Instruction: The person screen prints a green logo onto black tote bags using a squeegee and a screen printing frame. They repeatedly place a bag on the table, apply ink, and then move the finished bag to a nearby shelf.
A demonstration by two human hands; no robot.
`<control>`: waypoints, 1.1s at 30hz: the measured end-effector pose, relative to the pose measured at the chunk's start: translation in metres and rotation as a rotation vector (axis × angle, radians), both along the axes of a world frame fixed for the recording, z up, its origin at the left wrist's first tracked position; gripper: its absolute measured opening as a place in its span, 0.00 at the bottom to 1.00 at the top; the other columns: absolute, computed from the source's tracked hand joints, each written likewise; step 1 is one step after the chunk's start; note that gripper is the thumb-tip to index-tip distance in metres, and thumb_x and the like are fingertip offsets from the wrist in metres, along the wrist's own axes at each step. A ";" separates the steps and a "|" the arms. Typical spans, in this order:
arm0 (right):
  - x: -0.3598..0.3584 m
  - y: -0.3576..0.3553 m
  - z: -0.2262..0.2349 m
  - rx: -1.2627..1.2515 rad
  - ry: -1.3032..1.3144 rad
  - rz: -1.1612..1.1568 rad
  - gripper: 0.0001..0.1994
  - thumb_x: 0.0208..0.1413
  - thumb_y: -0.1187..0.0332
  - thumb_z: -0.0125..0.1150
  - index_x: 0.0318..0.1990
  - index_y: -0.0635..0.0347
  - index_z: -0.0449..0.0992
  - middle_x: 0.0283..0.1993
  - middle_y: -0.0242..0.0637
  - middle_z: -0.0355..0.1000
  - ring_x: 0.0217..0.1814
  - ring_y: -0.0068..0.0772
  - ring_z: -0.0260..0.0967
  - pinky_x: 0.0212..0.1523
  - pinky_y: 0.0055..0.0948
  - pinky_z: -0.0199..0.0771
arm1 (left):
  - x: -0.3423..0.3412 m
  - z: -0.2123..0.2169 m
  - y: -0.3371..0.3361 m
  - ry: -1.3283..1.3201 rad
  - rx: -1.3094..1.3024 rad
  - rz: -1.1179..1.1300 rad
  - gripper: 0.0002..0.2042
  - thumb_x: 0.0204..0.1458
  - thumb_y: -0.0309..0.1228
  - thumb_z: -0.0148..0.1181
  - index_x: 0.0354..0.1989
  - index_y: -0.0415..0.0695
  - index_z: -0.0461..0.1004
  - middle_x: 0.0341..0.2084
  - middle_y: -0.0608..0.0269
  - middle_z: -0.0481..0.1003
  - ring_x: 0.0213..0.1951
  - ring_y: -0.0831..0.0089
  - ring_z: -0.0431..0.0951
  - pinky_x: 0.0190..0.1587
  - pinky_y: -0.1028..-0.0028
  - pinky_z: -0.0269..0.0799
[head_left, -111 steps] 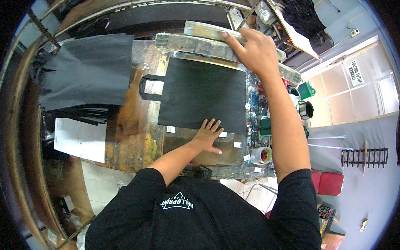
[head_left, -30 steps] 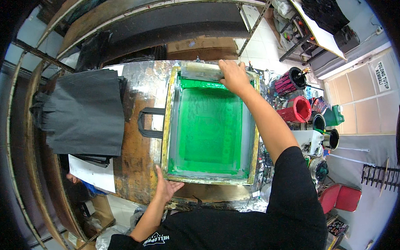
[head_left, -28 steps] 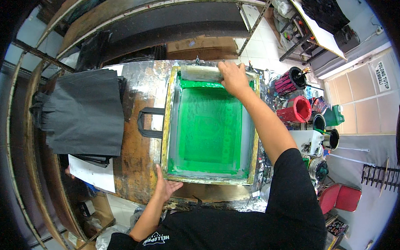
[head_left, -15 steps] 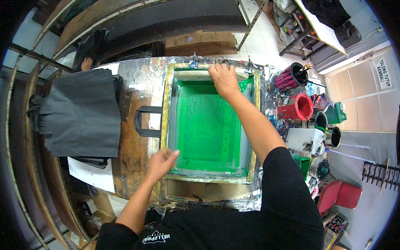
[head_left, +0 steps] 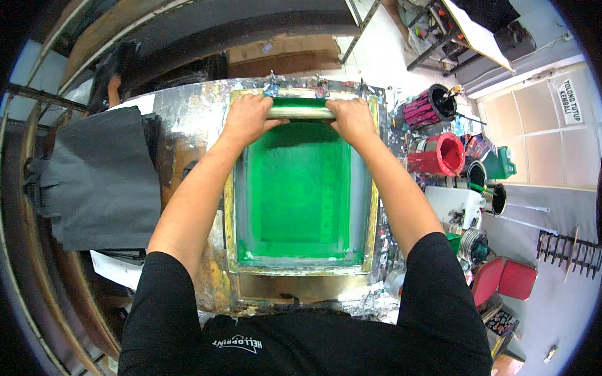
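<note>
The step in hand looked like the start of a print stroke: just above frame centre, the left hand (head_left: 247,120) and right hand (head_left: 351,120) gripped the squeegee (head_left: 302,112) at the far end of the green screen frame (head_left: 299,188). Both sets of fingers were curled tight around its handle. The next move probably called for an even pull toward the lower frame.

Person wears black short-sleeved cotton T-shirt (head_left: 308,351) w/ small white printed logo at upper chest. Sleeves end above elbows; forearms bare. Left hand (head_left: 248,118) & right hand (head_left: 352,120) bare, no gloves.
</note>
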State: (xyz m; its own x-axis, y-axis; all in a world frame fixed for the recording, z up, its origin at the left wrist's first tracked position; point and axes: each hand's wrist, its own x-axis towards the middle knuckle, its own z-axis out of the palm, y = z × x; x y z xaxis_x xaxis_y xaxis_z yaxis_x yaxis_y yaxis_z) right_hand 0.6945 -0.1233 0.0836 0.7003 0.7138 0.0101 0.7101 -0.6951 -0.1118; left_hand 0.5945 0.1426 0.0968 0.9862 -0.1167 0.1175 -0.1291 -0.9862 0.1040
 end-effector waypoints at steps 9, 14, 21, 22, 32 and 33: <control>-0.005 0.001 0.005 0.029 -0.062 0.051 0.11 0.49 0.71 0.68 0.42 0.50 0.79 0.41 0.37 0.81 0.47 0.42 0.80 0.56 0.54 0.65 | -0.002 -0.012 0.006 -0.102 0.025 -0.033 0.29 0.51 0.63 0.62 0.28 0.44 0.75 0.27 0.54 0.78 0.36 0.54 0.82 0.38 0.57 0.78; -0.027 -0.006 0.006 -0.017 -0.014 0.042 0.12 0.49 0.69 0.69 0.42 0.48 0.79 0.40 0.36 0.81 0.46 0.42 0.80 0.55 0.53 0.65 | -0.028 -0.012 -0.002 -0.091 0.002 -0.047 0.27 0.51 0.61 0.64 0.28 0.44 0.74 0.26 0.55 0.78 0.35 0.54 0.81 0.39 0.57 0.78; -0.089 -0.027 0.001 -0.038 -0.007 0.032 0.13 0.48 0.66 0.71 0.42 0.46 0.79 0.38 0.34 0.79 0.47 0.40 0.79 0.54 0.53 0.64 | -0.094 -0.004 -0.028 -0.055 -0.036 -0.023 0.27 0.49 0.60 0.67 0.28 0.44 0.74 0.25 0.54 0.77 0.34 0.53 0.81 0.37 0.56 0.78; -0.100 -0.032 0.001 0.022 -0.027 0.033 0.12 0.47 0.63 0.74 0.37 0.51 0.77 0.35 0.37 0.79 0.43 0.44 0.79 0.55 0.55 0.66 | -0.103 -0.003 -0.031 -0.052 -0.037 -0.027 0.27 0.48 0.60 0.68 0.28 0.44 0.74 0.25 0.55 0.77 0.34 0.53 0.81 0.36 0.56 0.78; -0.204 -0.064 0.011 -0.092 -0.008 0.018 0.17 0.46 0.64 0.76 0.44 0.47 0.78 0.39 0.33 0.79 0.47 0.38 0.79 0.57 0.53 0.65 | -0.199 -0.003 -0.063 -0.039 -0.068 -0.050 0.26 0.48 0.57 0.69 0.29 0.44 0.73 0.26 0.54 0.77 0.33 0.54 0.80 0.37 0.58 0.76; -0.214 -0.067 0.013 -0.100 -0.011 0.020 0.17 0.46 0.63 0.76 0.44 0.47 0.78 0.40 0.33 0.79 0.47 0.38 0.79 0.57 0.53 0.65 | -0.208 -0.003 -0.065 -0.032 -0.072 -0.057 0.26 0.48 0.57 0.69 0.29 0.44 0.73 0.26 0.54 0.77 0.33 0.54 0.80 0.37 0.58 0.76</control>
State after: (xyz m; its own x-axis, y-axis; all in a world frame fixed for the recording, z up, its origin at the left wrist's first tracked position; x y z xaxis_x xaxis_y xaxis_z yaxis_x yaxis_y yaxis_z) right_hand 0.4803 -0.1902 0.0967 0.6861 0.7255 -0.0541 0.7248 -0.6881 -0.0352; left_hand 0.3867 0.0771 0.0940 0.9737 -0.1630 0.1590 -0.1895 -0.9672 0.1689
